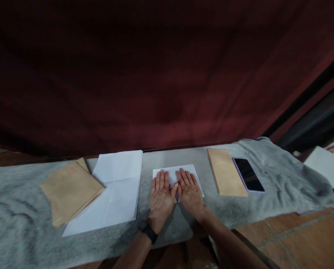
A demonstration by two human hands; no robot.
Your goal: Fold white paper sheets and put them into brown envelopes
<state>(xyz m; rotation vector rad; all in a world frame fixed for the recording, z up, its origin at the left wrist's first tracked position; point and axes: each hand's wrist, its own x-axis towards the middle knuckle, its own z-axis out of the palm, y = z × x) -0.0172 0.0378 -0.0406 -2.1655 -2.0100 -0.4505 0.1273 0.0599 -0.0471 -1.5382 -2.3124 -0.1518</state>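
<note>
A small folded white paper point(175, 172) lies on the grey cloth point(21, 209) in front of me. Both palms press flat on it, side by side. My left hand point(160, 198) covers its left half, fingers stretched out and together; a dark watch is on that wrist. My right hand point(189, 191) lies flat on the right half, fingers spread slightly. Neither hand grips anything.
A stack of white sheets point(113, 190) lies to the left, with tan envelopes point(68, 190) overlapping its left edge. To the right lie a tan envelope point(226, 172) and a dark phone point(249, 175). A dark red curtain point(155, 74) hangs behind. Another white sheet point(324, 166) sits far right.
</note>
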